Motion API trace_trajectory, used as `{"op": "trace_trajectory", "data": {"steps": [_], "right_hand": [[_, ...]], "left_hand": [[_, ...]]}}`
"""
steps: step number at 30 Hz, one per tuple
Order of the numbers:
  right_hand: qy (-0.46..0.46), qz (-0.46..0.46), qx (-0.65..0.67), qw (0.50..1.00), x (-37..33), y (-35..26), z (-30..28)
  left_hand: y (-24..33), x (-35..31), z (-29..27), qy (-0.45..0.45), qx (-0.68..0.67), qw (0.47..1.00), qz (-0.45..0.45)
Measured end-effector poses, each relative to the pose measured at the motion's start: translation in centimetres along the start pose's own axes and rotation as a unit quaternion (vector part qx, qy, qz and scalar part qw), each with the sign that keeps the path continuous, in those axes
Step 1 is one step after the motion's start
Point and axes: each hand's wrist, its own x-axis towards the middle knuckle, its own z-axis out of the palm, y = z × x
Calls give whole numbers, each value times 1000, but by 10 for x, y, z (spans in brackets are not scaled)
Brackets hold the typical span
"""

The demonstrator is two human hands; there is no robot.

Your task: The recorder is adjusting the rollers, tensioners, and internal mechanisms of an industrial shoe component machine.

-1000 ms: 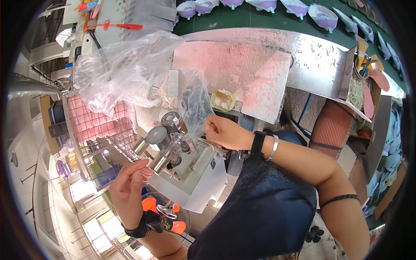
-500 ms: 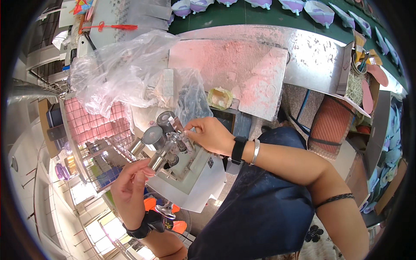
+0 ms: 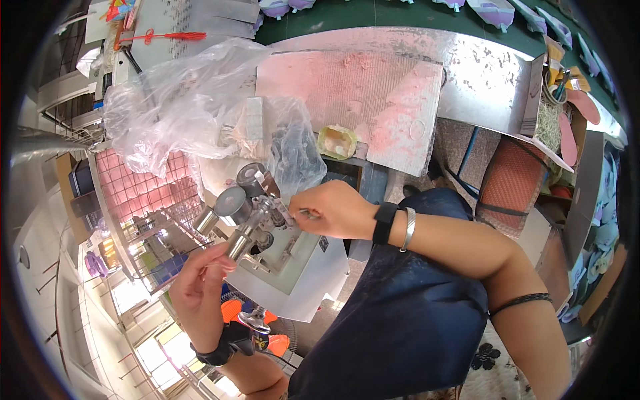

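A small machine with shiny metal cylinders and rods stands on a pale bench in front of me. The fingers of my left hand are closed at the lower end of its bright metal cylinder. Behind that sit two round grey-topped parts, the nearer a wide disc. My right hand is at the machine's right side, fingers curled in beside a clear, jointed-looking fitting. What those fingers hold, if anything, is hidden. A flat pale plate lies under the mechanism.
Crumpled clear plastic covers the bench behind the machine. A pink-dusted corrugated board and a yellow-green cut-open container lie farther off. Lilac and white shaped pieces line a green surface. Wire mesh stands at left.
My right hand has drawn back slightly rightward from the machine, its fingers curling in more. My left hand stays at the metal cylinder. The whole view has shifted slightly.
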Motion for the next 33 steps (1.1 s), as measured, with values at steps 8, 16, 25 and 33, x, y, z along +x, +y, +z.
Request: {"op": "trace_trajectory", "data": {"steps": [8, 16, 25, 33], "right_hand": [[53, 342, 489, 801, 7, 1, 2], [199, 210, 717, 634, 0, 12, -26], [126, 254, 314, 906, 6, -21, 11], [170, 212, 195, 942, 6, -21, 31]], "left_hand": [[37, 39, 14, -62, 283, 931, 222], [58, 55, 15, -132, 295, 922, 215], [40, 39, 6, -83, 285, 945, 141], [16, 17, -6, -44, 239, 965, 104]]}}
